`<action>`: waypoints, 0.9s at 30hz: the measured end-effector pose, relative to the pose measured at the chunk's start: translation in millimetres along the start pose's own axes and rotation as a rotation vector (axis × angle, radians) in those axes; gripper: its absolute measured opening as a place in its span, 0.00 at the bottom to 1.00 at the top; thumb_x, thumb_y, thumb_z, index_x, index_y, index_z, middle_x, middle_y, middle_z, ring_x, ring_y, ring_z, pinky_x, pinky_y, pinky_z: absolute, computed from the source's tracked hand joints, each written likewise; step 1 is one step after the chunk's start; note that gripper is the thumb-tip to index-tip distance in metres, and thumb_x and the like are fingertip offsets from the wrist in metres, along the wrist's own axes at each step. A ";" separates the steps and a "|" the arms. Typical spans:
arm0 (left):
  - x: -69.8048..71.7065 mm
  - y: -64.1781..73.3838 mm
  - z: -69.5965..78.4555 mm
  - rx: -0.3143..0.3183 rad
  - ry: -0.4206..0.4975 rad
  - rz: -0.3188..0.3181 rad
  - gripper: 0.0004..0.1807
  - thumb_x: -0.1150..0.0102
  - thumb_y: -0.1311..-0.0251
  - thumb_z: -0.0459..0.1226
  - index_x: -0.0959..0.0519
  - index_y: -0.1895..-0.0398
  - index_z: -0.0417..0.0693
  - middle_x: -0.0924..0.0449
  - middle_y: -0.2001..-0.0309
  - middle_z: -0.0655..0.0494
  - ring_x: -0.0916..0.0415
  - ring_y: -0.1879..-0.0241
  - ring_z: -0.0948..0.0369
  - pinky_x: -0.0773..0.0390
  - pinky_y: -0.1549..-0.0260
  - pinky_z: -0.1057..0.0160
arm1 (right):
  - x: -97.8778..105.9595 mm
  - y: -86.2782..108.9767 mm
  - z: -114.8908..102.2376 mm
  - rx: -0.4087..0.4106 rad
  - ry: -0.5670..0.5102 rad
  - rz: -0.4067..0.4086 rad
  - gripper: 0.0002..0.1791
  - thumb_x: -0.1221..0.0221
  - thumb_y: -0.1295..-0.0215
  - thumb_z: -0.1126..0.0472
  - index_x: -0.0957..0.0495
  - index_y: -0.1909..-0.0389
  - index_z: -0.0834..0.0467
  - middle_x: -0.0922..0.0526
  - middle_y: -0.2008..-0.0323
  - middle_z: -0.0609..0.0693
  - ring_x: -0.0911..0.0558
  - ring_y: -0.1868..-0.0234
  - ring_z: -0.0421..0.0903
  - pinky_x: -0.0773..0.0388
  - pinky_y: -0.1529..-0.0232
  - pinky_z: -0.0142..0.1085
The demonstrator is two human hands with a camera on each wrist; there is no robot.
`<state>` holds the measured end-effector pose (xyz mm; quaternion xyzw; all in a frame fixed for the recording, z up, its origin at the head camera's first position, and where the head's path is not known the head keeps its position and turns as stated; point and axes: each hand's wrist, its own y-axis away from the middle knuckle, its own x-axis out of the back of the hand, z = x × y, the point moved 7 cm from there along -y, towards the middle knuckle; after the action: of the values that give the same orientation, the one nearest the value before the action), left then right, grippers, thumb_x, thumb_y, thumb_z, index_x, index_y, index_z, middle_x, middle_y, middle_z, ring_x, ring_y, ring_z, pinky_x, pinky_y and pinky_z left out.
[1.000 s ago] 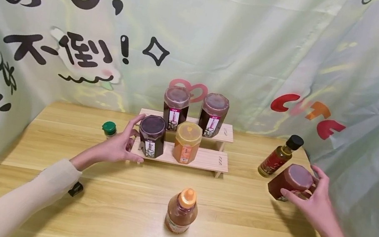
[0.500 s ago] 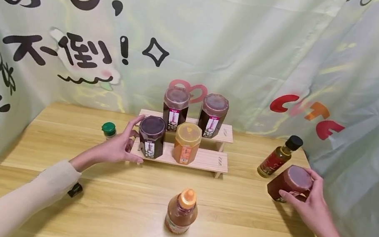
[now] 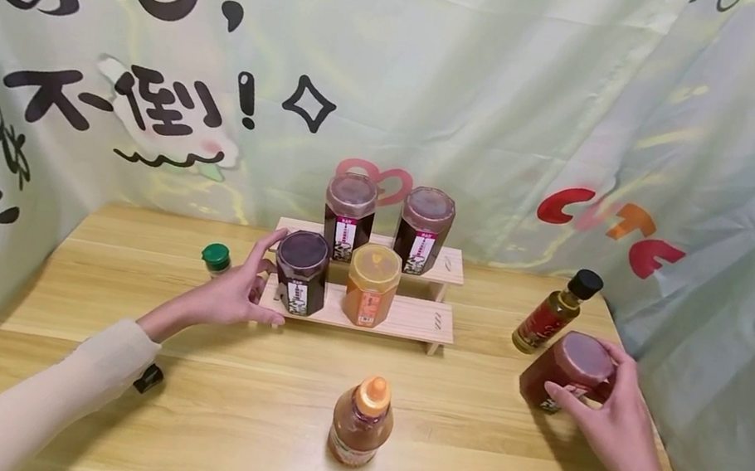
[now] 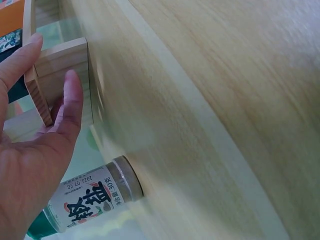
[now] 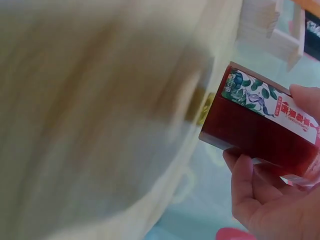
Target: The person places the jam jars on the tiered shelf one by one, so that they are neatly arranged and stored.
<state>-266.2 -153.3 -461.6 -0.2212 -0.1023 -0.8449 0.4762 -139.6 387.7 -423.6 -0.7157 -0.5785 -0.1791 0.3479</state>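
Note:
In the head view my right hand (image 3: pixel 607 415) grips a dark red faceted jar (image 3: pixel 551 367) with a pale lid, thumb on one side and fingers on the other. The right wrist view shows that jar (image 5: pixel 262 122) tilted and held off the table. My left hand (image 3: pixel 231 290) holds the left end of a two-tier wooden rack (image 3: pixel 419 320), beside a dark purple jar (image 3: pixel 301 273). In the left wrist view its thumb and fingers lie around the rack's end (image 4: pixel 62 65). An amber jar (image 3: pixel 371 289) stands on the lower tier; two dark jars (image 3: pixel 348 218) occupy the upper one.
An oil bottle (image 3: pixel 548 316) with a black cap stands just behind the held jar. A squeeze bottle (image 3: pixel 363 422) with an orange cap is front centre. Left of the rack stands a green-capped shaker (image 4: pixel 92 195). A printed cloth (image 3: pixel 492 104) closes off the back and sides.
My right hand has brought the dark red jar slightly left and toward the front of the table. The left hand and the rack stay in place.

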 end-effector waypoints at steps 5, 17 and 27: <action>1.0 0.7 0.0 -0.002 0.000 0.004 0.78 0.14 0.46 0.29 0.68 0.11 0.76 0.22 0.37 0.30 0.20 0.76 0.50 0.15 0.82 0.46 | -3.8 1.1 -19.7 0.030 -0.006 0.001 0.53 0.18 0.40 0.63 0.40 0.20 0.59 0.21 0.42 0.63 0.22 0.55 0.27 0.23 0.57 0.18; 0.8 1.1 1.0 -0.013 -0.005 0.010 0.79 0.15 0.47 0.28 0.67 0.11 0.77 0.22 0.38 0.31 0.21 0.77 0.51 0.15 0.82 0.47 | -21.6 -5.2 -56.4 0.050 -0.011 0.002 0.54 0.17 0.41 0.58 0.38 0.19 0.55 0.18 0.42 0.61 0.20 0.55 0.31 0.24 0.56 0.18; 0.3 0.0 0.5 -0.012 -0.007 0.008 0.79 0.14 0.47 0.28 0.67 0.11 0.77 0.23 0.38 0.31 0.21 0.77 0.51 0.15 0.82 0.48 | -45.5 -18.4 -83.8 0.127 -0.007 0.010 0.55 0.14 0.48 0.59 0.35 0.21 0.54 0.17 0.42 0.57 0.18 0.54 0.44 0.24 0.57 0.20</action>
<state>-266.2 -153.4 -461.0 -0.2273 -0.0982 -0.8427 0.4781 -157.1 298.2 -390.1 -0.6955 -0.5866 -0.1377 0.3915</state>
